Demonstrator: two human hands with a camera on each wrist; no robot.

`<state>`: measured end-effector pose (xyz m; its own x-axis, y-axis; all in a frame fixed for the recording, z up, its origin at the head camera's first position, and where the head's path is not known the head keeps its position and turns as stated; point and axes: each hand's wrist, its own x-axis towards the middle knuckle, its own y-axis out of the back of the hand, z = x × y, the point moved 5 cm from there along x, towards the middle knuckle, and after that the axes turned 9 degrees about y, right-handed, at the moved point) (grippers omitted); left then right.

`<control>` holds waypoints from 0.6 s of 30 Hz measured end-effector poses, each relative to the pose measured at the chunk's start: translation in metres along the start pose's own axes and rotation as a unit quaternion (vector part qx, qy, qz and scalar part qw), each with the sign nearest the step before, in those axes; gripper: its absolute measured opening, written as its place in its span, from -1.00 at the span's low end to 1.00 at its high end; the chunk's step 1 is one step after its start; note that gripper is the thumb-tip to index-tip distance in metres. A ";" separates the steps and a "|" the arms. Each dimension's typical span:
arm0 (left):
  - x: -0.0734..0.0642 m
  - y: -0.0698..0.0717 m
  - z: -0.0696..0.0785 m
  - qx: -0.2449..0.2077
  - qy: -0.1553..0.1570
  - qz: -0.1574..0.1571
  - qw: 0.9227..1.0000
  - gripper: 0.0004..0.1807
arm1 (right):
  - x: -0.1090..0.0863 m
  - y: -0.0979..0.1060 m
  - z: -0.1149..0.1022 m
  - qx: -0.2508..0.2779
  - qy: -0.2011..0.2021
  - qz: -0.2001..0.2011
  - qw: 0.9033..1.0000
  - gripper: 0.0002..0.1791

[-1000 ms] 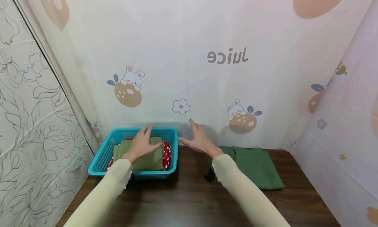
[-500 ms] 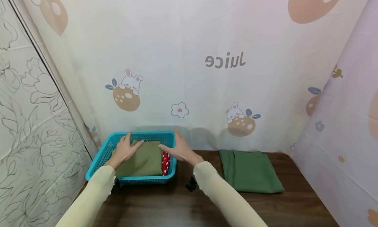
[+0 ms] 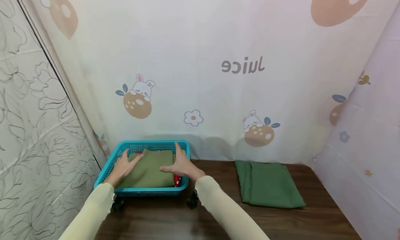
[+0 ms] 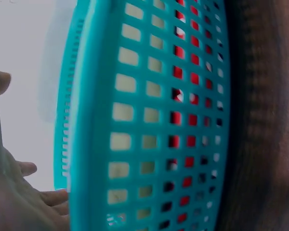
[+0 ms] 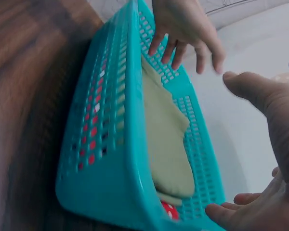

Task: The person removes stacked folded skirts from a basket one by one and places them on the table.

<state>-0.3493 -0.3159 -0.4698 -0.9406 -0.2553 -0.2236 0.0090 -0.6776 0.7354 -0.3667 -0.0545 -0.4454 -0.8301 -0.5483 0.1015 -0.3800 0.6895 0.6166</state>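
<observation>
Here, the olive cloth (image 3: pixel 150 172) lies in the blue basket (image 3: pixel 147 190), near 8 o'clock in the head view. The left hand (image 3: pixel 122 169) is at its 9 o'clock end and the right hand (image 3: pixel 182 163) at 3 o'clock. Both hold nothing, fingers and thumbs spread wide, maybe so each minds one end. A red dotted cloth (image 3: pixel 177 180) peeks out underneath, perhaps stacked to fit. The olive cloth's long way runs 9 to 3, one corner poking toward 12.

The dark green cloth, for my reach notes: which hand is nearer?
Right: the right hand is left of the dark green cloth, by the basket; the left hand is farther left.
</observation>
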 end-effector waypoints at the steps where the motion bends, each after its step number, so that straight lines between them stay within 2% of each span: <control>1: 0.000 -0.001 -0.002 0.004 -0.001 -0.001 1.000 0.25 | 0.001 -0.004 0.000 0.002 -0.004 -0.002 1.000 0.35; 8: 0.000 -0.008 -0.019 0.028 -0.007 0.007 1.000 0.24 | -0.002 -0.034 -0.003 0.016 -0.006 -0.015 1.000 0.39; 11: 0.000 -0.006 -0.025 0.020 0.004 0.010 1.000 0.26 | -0.002 -0.042 0.000 0.019 -0.021 -0.006 1.000 0.42; 15: -0.002 -0.003 -0.029 0.005 0.019 -0.005 1.000 0.25 | -0.002 -0.048 0.008 0.022 -0.055 0.005 0.998 0.42; 18: -0.004 -0.001 -0.030 -0.015 0.035 -0.017 0.999 0.21 | -0.002 -0.050 0.010 0.028 -0.060 0.007 0.998 0.39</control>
<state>-0.3355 -0.3348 -0.4890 -0.9145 -0.2789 -0.2930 -0.0112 -0.7067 0.7074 -0.3508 -0.0829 -0.4843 -0.8774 -0.4795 0.0133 -0.3870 0.7239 0.5711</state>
